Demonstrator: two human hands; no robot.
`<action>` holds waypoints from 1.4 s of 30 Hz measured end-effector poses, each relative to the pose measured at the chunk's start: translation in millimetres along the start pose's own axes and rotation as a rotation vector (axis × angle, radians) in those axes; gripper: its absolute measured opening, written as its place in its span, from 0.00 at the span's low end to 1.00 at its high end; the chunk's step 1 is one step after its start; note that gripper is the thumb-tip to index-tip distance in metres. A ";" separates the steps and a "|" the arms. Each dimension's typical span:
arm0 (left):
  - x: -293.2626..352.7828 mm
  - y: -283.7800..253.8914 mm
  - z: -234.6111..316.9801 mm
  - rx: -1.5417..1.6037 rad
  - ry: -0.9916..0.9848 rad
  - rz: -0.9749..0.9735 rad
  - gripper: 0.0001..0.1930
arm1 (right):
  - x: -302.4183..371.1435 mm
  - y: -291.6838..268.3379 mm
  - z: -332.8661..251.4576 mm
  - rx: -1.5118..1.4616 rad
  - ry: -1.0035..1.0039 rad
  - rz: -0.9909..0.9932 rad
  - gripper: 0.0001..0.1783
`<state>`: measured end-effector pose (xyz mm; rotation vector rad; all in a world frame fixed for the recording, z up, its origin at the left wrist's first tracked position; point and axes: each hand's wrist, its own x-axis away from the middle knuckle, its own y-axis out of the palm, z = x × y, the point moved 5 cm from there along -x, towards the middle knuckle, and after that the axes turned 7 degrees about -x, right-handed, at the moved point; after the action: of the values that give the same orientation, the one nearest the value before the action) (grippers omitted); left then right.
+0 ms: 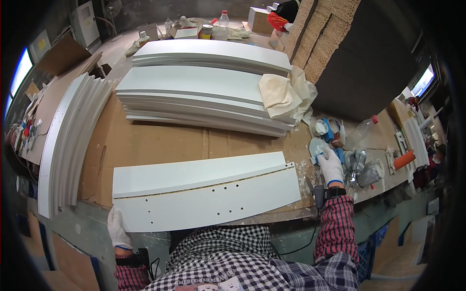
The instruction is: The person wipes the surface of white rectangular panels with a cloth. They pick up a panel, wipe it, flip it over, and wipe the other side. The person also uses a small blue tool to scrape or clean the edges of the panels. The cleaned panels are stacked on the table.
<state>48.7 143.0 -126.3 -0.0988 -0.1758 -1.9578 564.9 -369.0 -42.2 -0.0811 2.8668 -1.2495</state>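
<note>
A white panel (252, 194) with a curved near edge lies in front of me on the cardboard-covered table. Small drilled holes dot it, and a thin brownish line runs along its length. At its near left corner, my left hand (118, 228), in a white glove, grips the edge, fingers partly hidden. Off the panel's right end, my gloved right hand (332, 166) reaches down among small items. Its fingers are closed at a blue piece beside a pale round disc (318, 144); what exactly they hold is unclear.
Stacked white panels (194, 80) fill the table's far side, a cream cloth (279, 94) draped over their right end. More panels (73, 145) stand at the left. By my right hand lie a metal air tool (358, 162) and a clear bottle (361, 132). A dark board stack (366, 63) rises behind.
</note>
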 end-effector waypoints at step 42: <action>0.8 2.6 13.3 -0.115 -0.066 0.019 0.21 | 76.5 32.7 -89.4 -0.299 -0.400 -0.281 0.12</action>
<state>50.7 143.5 -112.9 -0.2394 -0.1052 -1.9463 484.2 -285.4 -4.6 -0.6737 2.7137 -0.7096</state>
